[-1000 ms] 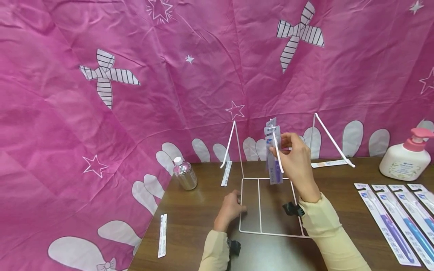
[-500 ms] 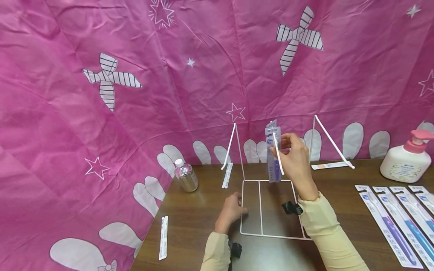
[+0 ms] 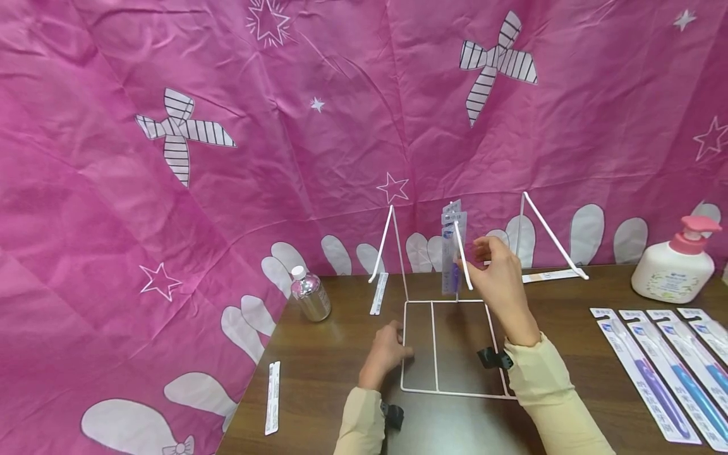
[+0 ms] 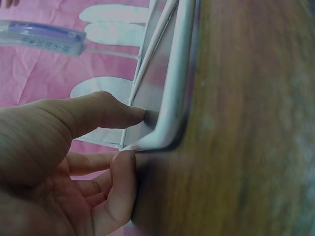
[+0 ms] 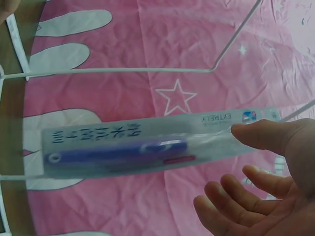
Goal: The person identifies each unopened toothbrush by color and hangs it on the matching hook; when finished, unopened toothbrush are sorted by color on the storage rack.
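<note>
The right hand (image 3: 496, 272) is held open, its thumb touching a packaged toothbrush (image 3: 452, 265) hung on the wire rack's (image 3: 438, 344) hook just left of it. The left hand (image 3: 388, 354), fingers relaxed, is pressed against the rack's corner on the counter (image 3: 318, 373).

A packaged toothbrush (image 5: 147, 147) hanging on a wire rack (image 5: 118, 70) bears the mirrored word "EXTREMA", or close to it, beside a row of Chinese characters too blurred to read.
</note>
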### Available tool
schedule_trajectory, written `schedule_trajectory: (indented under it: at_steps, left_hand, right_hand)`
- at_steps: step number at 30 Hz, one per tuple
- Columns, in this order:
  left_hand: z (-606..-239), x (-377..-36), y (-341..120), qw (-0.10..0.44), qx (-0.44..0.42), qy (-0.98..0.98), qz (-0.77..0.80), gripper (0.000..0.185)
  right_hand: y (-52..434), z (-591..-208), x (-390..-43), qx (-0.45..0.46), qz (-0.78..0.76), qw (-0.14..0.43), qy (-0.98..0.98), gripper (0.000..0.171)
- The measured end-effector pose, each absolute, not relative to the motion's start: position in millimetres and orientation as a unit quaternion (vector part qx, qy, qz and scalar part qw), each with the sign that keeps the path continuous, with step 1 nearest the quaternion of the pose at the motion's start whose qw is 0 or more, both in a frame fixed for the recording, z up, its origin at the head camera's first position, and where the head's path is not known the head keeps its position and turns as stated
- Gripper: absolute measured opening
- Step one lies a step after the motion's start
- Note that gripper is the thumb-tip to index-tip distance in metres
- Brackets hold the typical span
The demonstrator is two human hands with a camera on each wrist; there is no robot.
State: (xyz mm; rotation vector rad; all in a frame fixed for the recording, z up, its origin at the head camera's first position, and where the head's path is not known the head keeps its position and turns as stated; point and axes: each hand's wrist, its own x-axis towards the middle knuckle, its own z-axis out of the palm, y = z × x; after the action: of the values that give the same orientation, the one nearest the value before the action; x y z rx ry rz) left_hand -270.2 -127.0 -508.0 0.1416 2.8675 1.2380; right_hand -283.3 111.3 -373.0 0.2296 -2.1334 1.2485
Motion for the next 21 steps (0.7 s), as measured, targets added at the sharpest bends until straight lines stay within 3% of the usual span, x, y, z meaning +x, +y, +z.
schedule_trajectory:
  at_steps: [21]
  left_hand:
    - [-511,-272,-127,0.016,0.043,0.909,0.415,0.055]
  right_hand:
    - [169,-422,-256,0.051,0.406,0.214,-0.887,0.036]
